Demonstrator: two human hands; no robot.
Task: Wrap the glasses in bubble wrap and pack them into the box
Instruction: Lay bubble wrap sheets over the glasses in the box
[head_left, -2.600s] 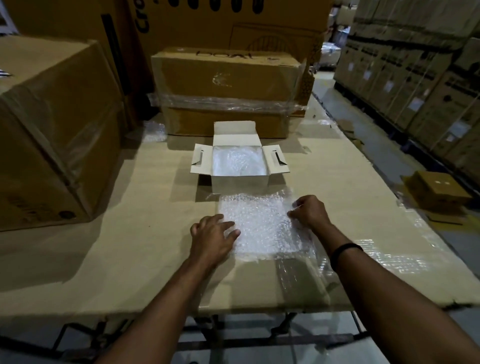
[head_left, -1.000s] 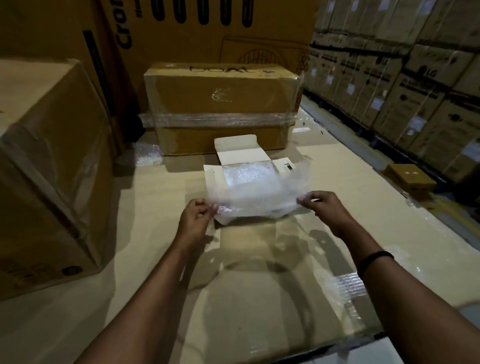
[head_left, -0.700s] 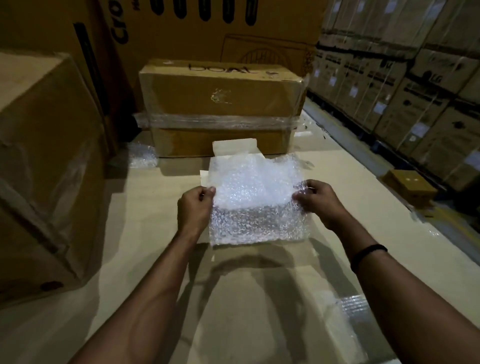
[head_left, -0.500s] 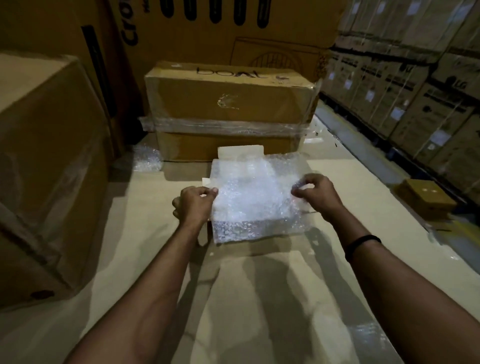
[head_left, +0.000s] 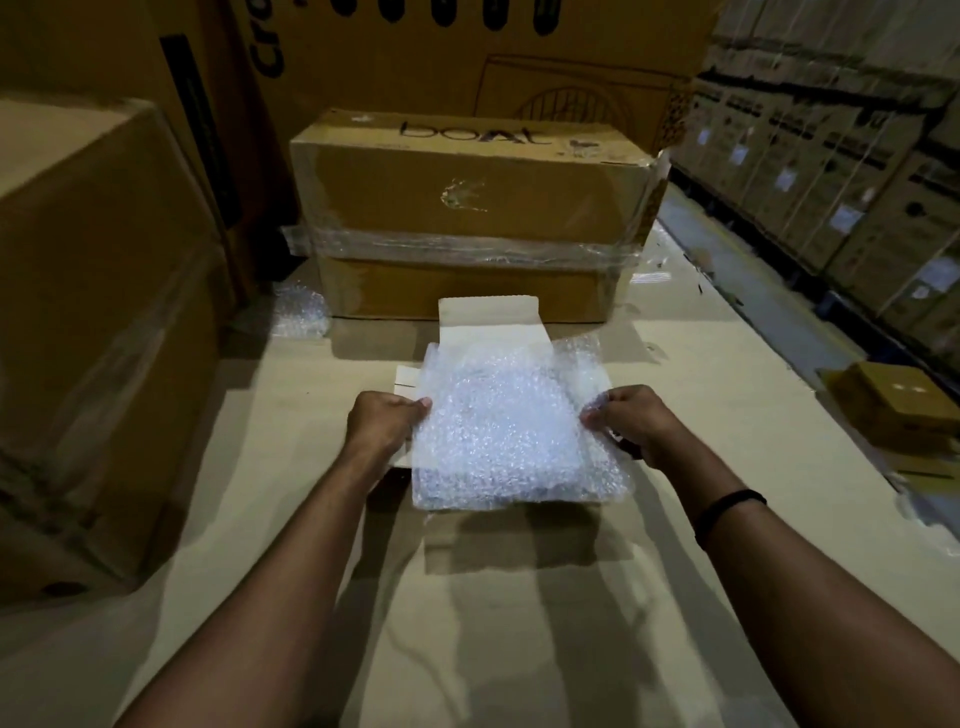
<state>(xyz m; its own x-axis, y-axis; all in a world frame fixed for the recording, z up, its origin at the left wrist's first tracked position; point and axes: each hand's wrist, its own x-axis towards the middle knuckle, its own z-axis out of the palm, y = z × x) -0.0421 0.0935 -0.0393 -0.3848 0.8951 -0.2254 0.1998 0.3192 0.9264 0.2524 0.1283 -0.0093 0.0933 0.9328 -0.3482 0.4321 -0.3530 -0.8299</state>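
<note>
Bubble wrap sheet (head_left: 511, 431) stretched nearly flat between left hand (head_left: 383, 423) and right hand (head_left: 631, 423), side edges pinched, long axis hand-to-hand, over open white box (head_left: 488, 319).

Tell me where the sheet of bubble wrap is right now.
In the head view the bubble wrap sheet sits centre frame, held at its side edges by the left hand and right hand, over the small white box.

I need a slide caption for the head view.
Both hands, left hand and right hand, hold bubble wrap over the small white box.
</note>
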